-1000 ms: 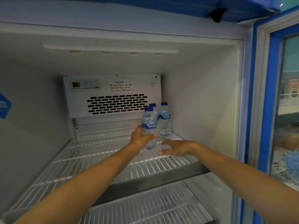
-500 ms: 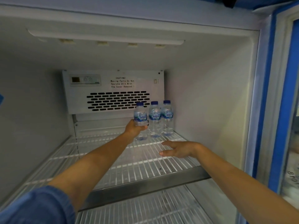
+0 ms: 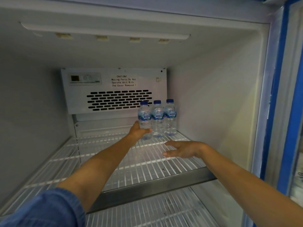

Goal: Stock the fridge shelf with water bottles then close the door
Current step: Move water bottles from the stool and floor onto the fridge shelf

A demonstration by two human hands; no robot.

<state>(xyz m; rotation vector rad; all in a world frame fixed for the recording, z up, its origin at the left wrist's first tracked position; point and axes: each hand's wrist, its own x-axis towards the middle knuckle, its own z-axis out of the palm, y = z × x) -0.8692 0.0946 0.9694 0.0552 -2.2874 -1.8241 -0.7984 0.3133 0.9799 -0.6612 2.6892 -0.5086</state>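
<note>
My left hand (image 3: 138,131), fingers wrapped round the third water bottle (image 3: 144,119), has just stood it beside two others at the shelf (image 3: 147,163)'s back right; right hand (image 3: 183,149) hovers spread-fingered, restocking barely begun.

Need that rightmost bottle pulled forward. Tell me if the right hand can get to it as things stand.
Probably yes. The right hand is open and empty over the wire shelf, with bare shelf between it and the rightmost bottle.

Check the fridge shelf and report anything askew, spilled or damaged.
Nothing stands out. Three water bottles stand upright in a row at the back right of the wire shelf, caps on; the left hand grips the leftmost. No spill shows.
</note>
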